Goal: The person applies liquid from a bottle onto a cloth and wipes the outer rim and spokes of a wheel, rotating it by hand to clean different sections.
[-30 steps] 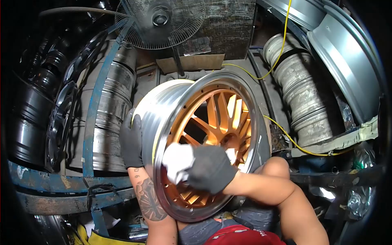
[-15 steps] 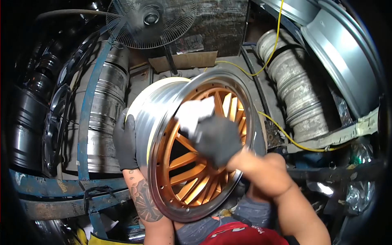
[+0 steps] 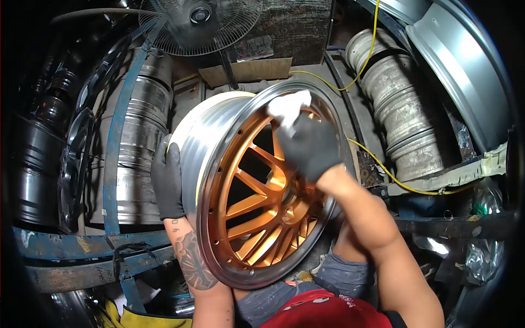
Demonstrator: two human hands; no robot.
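Observation:
A car wheel rim (image 3: pixel 257 213) with copper-coloured spokes and a shiny metal lip stands tilted in front of me, its face turned up and to the right. My left hand (image 3: pixel 168 180), in a dark grey glove, grips the left side of its silver barrel; part of the fingers is hidden. Bunched in my gloved right hand (image 3: pixel 310 146) is a white cloth (image 3: pixel 290 106), slightly blurred. The cloth lies over the upper part of the rim, at the lip and spoke ends. My right hand covers some of the spokes.
A fan (image 3: pixel 200 16) stands at the back before a dark panel. Worn silver wheel barrels (image 3: pixel 404 109) are lined up on the right and more barrels (image 3: pixel 143 142) on the left. A yellow cable (image 3: pixel 402 189) runs along the right. Blue metal bars (image 3: pixel 117 131) frame the left side.
My right hand has moved up and a little right across the wheel rim with the cloth, uncovering more spokes and the centre. My left hand keeps its hold on the barrel.

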